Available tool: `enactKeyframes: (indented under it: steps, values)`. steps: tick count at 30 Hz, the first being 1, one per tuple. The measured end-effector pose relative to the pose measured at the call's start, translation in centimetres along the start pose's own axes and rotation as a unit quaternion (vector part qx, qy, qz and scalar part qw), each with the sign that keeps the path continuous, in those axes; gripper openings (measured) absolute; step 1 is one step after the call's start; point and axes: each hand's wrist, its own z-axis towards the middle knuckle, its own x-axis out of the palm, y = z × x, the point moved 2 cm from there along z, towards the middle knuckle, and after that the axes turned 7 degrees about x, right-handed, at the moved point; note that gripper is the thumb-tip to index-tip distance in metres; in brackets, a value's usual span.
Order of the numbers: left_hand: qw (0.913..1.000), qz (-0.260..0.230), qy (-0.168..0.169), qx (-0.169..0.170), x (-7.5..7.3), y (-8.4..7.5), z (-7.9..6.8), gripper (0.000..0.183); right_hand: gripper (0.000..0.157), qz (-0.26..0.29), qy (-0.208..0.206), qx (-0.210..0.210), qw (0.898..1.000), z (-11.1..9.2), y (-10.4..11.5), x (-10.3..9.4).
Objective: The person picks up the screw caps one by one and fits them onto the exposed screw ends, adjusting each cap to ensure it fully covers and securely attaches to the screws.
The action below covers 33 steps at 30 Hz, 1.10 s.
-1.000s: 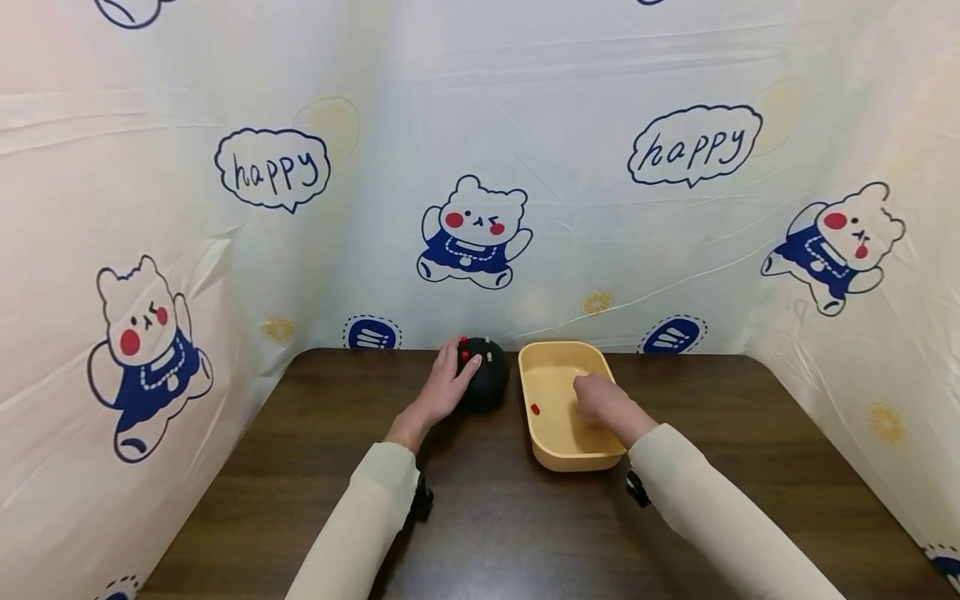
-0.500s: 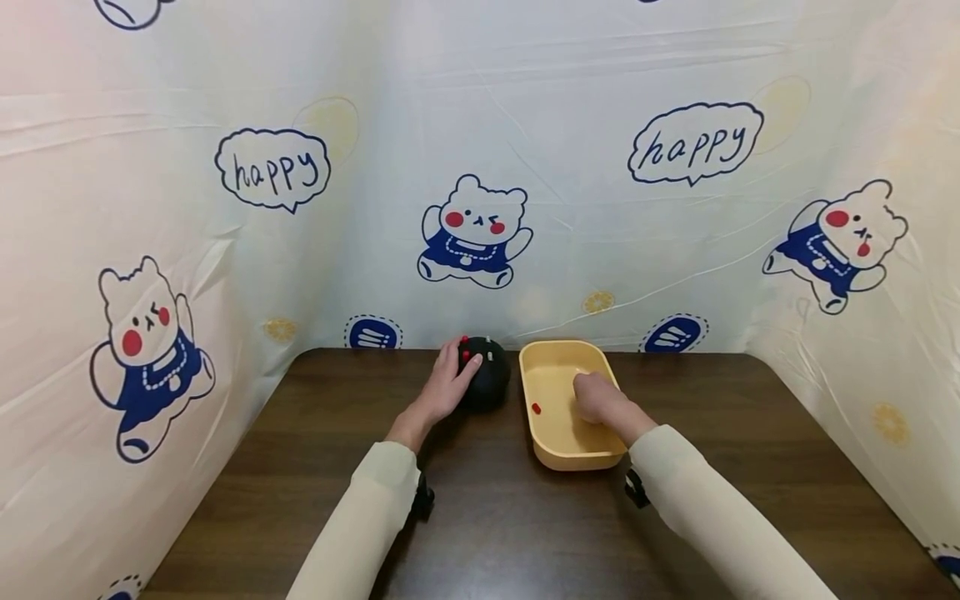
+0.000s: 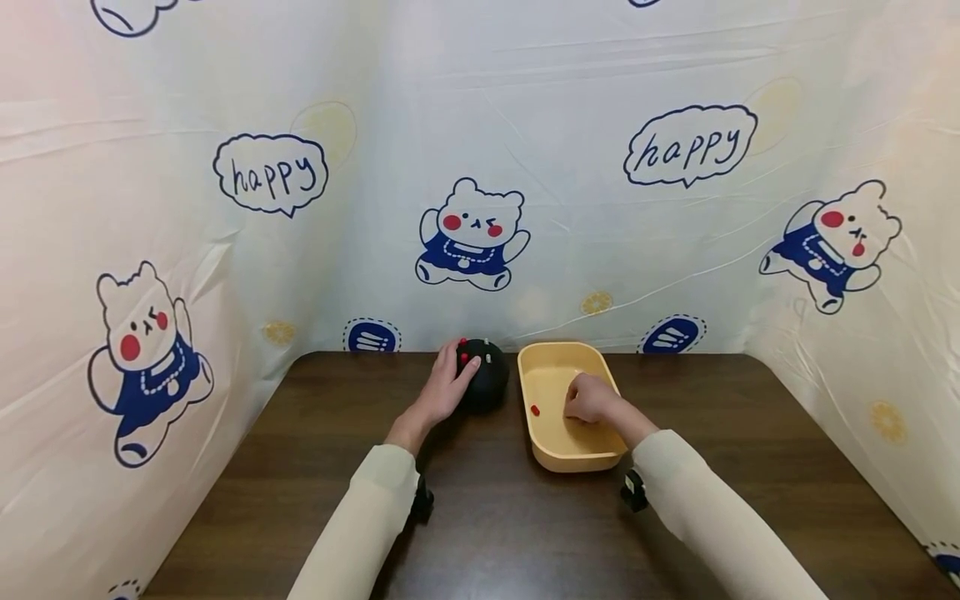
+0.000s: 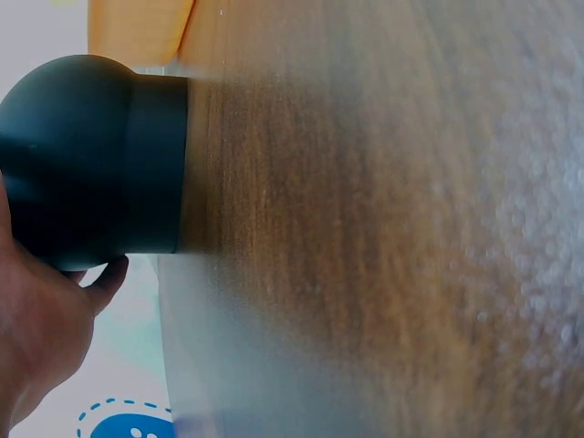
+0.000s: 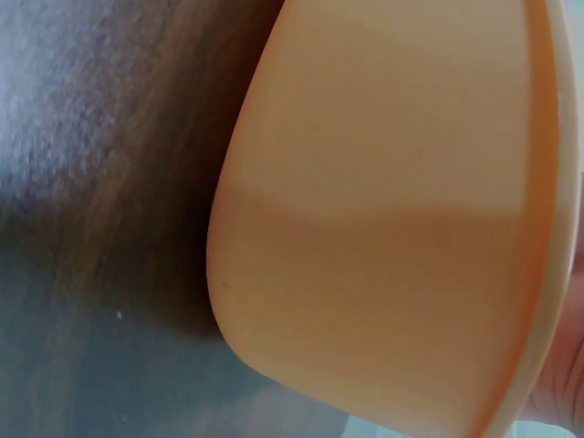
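A black dome on a short round base (image 3: 491, 387) stands at the table's far edge. Small red and pale pieces (image 3: 464, 357) sit on its top. My left hand (image 3: 442, 390) grips its left side, thumb across the front; the left wrist view shows the same hand (image 4: 44, 319) against the dome (image 4: 73, 155). Just right of it is a yellow tray (image 3: 573, 463), where a small red piece (image 3: 535, 411) lies by the left wall. Inside the tray my right hand (image 3: 592, 400) reaches down with bent fingers. Its fingertips are hidden, so I cannot tell what they hold.
The tray's outer wall (image 5: 392, 210) fills most of the right wrist view. A brown wooden table (image 3: 487, 533) carries everything. Printed cloth (image 3: 570, 275) hangs close behind the far edge and along both sides.
My right hand has shifted slightly left inside the tray. My left hand stays on the dome.
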Motion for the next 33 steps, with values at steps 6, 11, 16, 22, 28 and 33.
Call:
enactKeyframes:
  steps: [6, 11, 16, 22, 28, 33]
  values:
    - [1.0000, -0.003, -0.002, -0.001, 0.0, 0.0, -0.2, 0.083, 0.011, 0.122, 0.029, 0.018, 0.992, -0.2, 0.1, 0.2]
    - [1.0000, -0.004, -0.004, 0.001, -0.2, -0.1, -0.2, 0.086, 0.016, 0.171, 0.035, 0.029, 0.984, -0.1, 0.0, 0.3]
    - [1.0000, -0.008, -0.003, -0.001, -0.2, -0.2, -0.3, 0.086, 0.015, 0.211, 0.027, 0.015, 0.977, 0.0, 0.1, 0.4]
    - [0.9999, -0.010, -0.003, 0.000, -0.2, -0.3, -0.3, 0.085, 0.014, 0.261, 0.013, 0.006, 0.965, 0.1, 0.4, 0.5]
    - [1.0000, -0.007, -0.002, 0.002, -0.2, -0.3, -0.1, 0.083, 0.016, 0.295, 0.018, -0.004, 0.955, -0.1, 1.1, 0.3]
    - [1.0000, -0.007, 0.004, -0.004, 0.0, 0.1, -0.1, 0.084, 0.020, 0.317, 0.028, -0.016, 0.948, -0.2, 1.3, 0.1]
